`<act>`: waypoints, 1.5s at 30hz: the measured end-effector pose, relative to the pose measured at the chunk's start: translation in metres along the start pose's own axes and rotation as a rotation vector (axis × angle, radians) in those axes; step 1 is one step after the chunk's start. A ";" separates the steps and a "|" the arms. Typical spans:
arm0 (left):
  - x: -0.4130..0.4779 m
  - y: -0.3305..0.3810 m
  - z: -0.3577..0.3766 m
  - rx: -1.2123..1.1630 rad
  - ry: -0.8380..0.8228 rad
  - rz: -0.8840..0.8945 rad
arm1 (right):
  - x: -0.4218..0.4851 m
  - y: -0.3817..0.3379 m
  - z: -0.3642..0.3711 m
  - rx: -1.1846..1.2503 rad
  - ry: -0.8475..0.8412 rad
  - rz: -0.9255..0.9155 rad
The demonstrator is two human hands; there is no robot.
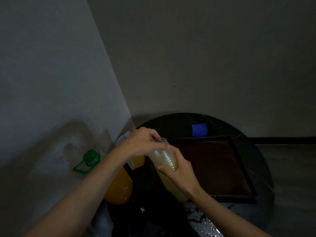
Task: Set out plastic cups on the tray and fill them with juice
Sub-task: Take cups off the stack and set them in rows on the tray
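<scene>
Head view, dim light.

- Stack of plastic cups (165,157): clear, nested, long and tilted, with the open mouth uppermost. It is held in the air over the near-left corner of the tray, and its lower end reaches down past the right wrist.
- Right hand (181,170): fingers and thumb wrapped round the middle of the stack, gripping it from below and behind.
- Left hand (142,144): fingertips curled onto the rim of the topmost cup, pinching it. Whether that cup has parted from the rest cannot be told.
- Tray (215,166): dark brown, rectangular, with a raised rim. It lies flat on the surface, to the right of both hands.
- Surface (177,121): round and black, set into the corner of the walls.
- Jug (123,138): clear plastic with orange juice in the lower part. It stands behind the left hand and is partly hidden by it.
- Juice bottle (118,187): large, holding orange liquid, at the left edge of the surface under the left forearm. Its green cap (90,157), which has a loop handle, is on.
- Blue item (199,130): small and flat, on the surface just behind the tray's far edge. What it is cannot be made out.
</scene>
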State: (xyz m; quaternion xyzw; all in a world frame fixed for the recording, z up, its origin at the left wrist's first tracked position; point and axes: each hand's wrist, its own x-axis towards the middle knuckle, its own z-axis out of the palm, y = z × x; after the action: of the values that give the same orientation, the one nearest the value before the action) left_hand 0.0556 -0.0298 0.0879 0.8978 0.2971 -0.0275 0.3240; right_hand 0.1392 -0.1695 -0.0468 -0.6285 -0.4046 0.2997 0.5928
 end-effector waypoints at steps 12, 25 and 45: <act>0.030 0.026 0.022 -0.135 -0.203 0.030 | -0.021 0.011 -0.054 -0.305 0.010 -0.160; 0.064 0.038 0.013 -0.341 -0.010 0.111 | -0.014 0.045 -0.079 -0.238 0.115 -0.135; 0.154 -0.078 0.091 0.138 0.358 0.103 | 0.046 0.072 -0.121 -0.003 0.519 -0.131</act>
State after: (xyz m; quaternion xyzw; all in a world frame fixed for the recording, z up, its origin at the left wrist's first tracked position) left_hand 0.1522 0.0436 -0.0652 0.9225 0.3009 0.1288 0.2046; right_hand 0.2766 -0.1885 -0.0994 -0.6578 -0.2793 0.0886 0.6939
